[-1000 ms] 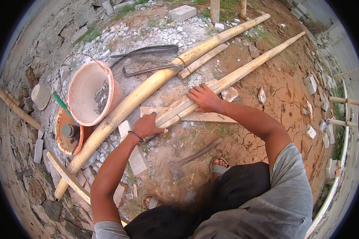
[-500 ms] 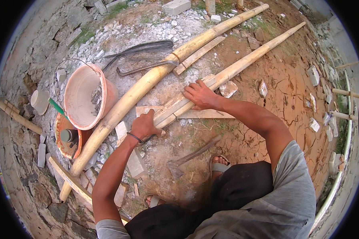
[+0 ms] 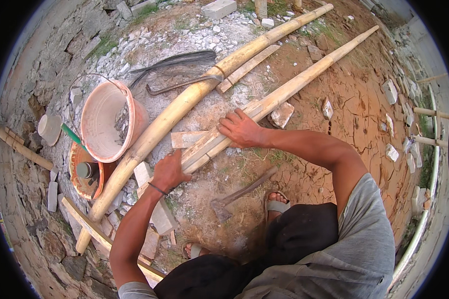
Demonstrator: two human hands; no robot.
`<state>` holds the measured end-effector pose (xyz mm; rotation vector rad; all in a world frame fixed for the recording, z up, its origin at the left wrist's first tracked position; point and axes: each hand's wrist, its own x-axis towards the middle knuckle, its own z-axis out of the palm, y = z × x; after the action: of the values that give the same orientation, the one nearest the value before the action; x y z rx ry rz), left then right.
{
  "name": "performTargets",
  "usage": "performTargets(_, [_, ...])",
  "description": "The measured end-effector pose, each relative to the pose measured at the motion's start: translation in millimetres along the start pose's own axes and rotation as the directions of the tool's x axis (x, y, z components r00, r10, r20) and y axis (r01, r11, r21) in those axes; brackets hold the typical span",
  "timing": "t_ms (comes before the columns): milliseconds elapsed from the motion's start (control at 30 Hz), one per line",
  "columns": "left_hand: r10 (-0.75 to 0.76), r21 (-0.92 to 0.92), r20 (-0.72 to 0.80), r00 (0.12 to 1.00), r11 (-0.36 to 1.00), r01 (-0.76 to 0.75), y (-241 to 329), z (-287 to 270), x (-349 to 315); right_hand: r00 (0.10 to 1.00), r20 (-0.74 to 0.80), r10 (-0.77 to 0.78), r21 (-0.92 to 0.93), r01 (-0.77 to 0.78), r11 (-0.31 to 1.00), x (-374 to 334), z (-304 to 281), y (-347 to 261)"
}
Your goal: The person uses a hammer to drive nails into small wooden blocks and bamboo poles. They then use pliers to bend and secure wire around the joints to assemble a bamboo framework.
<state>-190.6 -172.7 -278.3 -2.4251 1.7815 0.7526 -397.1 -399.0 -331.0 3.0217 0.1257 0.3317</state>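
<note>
A long bamboo pole [image 3: 314, 74] runs from the far right toward me, with a narrow wooden batten [image 3: 206, 144] lying along its near part. My left hand [image 3: 169, 172] is closed over the near part of the batten and pole, thumb on the right side. Farther up, my right hand [image 3: 240, 128] grips the same two pieces, fingers bent over the top. Palms and undersides are hidden. Under them a short board [image 3: 187, 139] lies crosswise, its right part covered by my forearm. A hatchet [image 3: 237, 197] rests on the ground near my feet.
Left of the work lies a thicker bamboo pole [image 3: 177, 109], with a bent metal bar [image 3: 179, 83] across it. Beyond are a pale bucket [image 3: 102, 119], an orange bucket [image 3: 79, 174] and black wire [image 3: 174, 62]. Bricks [image 3: 162, 217] and rubble surround me.
Both hands have shifted toward the lower left, and the batten has slid that way along the pole. My right forearm now covers the crosswise board's right part.
</note>
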Motion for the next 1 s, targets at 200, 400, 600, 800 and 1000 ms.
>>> performTargets(200, [-0.051, 0.046, -0.075, 0.996, 0.997, 0.054, -39, 10, -63, 0.988, -0.144, -0.054, -0.074, 0.044, 0.996, 39, 7, -63])
performTargets(400, [-0.060, 0.065, -0.189, 0.980, 0.995, 0.073, -58, 18, -79, 0.942, -0.324, -0.087, -0.087, 0.062, 0.994, 52, 11, -75])
performTargets(600, [0.001, 0.161, -0.224, 0.975, 0.986, 0.036, -63, 32, -67, 0.938, -0.337, -0.082, -0.078, 0.059, 0.995, 53, 20, -72])
performTargets(800, [0.030, 0.161, -0.303, 0.953, 0.987, 0.020, -67, 43, -72, 0.993, 0.023, -0.113, 0.128, 0.110, 0.986, 54, 15, -52])
performTargets(1000, [-0.015, 0.098, -0.276, 0.961, 0.994, 0.044, -52, 45, -82, 0.981, 0.068, -0.183, 0.261, 0.160, 0.952, 52, -1, -44])
